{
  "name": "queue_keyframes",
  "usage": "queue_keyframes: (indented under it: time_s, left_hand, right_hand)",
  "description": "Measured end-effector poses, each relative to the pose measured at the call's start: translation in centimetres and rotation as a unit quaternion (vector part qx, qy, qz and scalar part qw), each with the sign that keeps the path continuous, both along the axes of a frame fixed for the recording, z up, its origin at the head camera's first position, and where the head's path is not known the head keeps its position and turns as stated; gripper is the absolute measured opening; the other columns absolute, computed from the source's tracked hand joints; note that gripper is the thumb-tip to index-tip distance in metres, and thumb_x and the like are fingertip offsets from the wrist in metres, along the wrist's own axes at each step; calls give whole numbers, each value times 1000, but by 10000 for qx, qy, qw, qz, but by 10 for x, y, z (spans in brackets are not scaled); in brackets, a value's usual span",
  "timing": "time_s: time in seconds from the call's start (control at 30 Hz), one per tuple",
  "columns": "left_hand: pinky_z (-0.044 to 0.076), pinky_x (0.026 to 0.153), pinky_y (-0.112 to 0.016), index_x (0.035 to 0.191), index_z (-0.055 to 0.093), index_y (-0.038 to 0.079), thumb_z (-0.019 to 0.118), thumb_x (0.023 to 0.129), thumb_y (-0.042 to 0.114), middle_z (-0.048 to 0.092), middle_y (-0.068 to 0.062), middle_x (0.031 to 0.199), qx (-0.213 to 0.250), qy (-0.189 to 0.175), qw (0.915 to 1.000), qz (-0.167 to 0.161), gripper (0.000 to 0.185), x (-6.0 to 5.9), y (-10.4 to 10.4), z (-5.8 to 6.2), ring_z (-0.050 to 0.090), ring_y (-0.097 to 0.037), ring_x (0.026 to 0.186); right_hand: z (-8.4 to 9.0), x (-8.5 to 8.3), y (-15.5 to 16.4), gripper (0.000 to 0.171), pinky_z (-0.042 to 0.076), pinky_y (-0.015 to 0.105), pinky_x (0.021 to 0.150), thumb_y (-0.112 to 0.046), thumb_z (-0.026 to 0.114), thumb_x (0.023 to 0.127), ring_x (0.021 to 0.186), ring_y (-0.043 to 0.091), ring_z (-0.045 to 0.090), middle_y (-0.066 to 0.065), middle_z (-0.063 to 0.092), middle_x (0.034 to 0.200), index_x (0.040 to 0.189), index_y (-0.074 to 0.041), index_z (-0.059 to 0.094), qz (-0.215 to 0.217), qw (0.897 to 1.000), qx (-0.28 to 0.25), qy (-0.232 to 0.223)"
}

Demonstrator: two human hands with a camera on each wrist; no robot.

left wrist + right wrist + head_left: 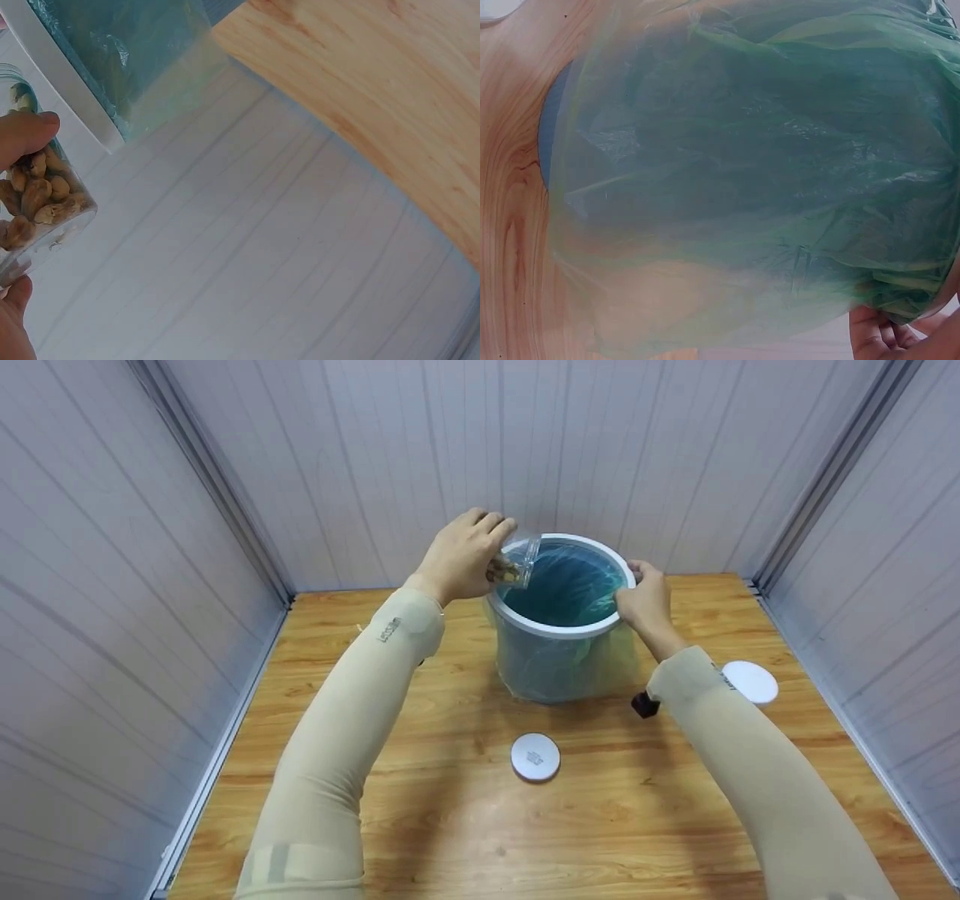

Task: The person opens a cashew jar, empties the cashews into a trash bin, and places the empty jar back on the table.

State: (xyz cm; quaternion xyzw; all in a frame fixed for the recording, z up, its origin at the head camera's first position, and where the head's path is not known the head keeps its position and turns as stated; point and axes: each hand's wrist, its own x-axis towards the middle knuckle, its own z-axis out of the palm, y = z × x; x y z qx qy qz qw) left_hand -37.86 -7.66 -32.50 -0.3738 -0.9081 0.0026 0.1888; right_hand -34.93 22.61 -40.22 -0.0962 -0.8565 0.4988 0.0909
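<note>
A bin (561, 631) with a white rim and a green plastic liner (765, 172) stands at the back of the wooden table. My left hand (465, 556) holds a clear plastic jar (516, 562) of cashew nuts (41, 199), tilted with its mouth over the bin's left rim. Its fingers curl round the jar. My right hand (645, 600) grips the bin's right rim, holding the bin where it stands. The liner hangs over the outside of the bin.
A round white lid (535, 757) lies on the table (450, 810) in front of the bin. A second white disc (751, 682) lies at the right, partly behind my right forearm. Panelled walls close in the left, back and right sides.
</note>
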Motion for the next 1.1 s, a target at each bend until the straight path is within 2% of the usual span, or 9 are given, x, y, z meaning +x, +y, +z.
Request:
queue_keyframes:
  time_s: [0.27,0.47,0.77,1.1]
  left_hand:
    - [41,129,-48,156,52,4,84,88,19,62,-17,152,-193,107,9998,7,77,1,0,0,57,-39,142]
    - [41,129,-48,156,52,5,82,86,14,61,-17,152,-234,51,9997,70,76,2,-1,-1,56,-39,142]
    - [39,131,-48,156,51,7,85,87,13,61,-17,153,-413,26,9991,130,77,4,-1,1,55,-38,143]
    - [42,129,-48,154,53,6,84,85,10,63,-17,150,-473,126,9988,25,75,3,-1,2,57,-38,140]
  right_hand:
    - [-1,0,-2,63,53,50,118,5,50,94,137,39,59,29,60,151,158,5,49,-4,10000,4,63]
    - [-1,2,-2,64,52,50,119,5,49,94,137,39,58,29,58,152,159,5,47,80,10000,-6,38]
    - [-1,2,-2,63,52,50,119,6,49,96,138,39,58,28,57,154,160,4,46,72,9999,-111,-42]
    - [0,3,-3,63,51,50,120,6,49,96,139,40,57,28,56,154,160,4,46,23,10000,-47,-43]
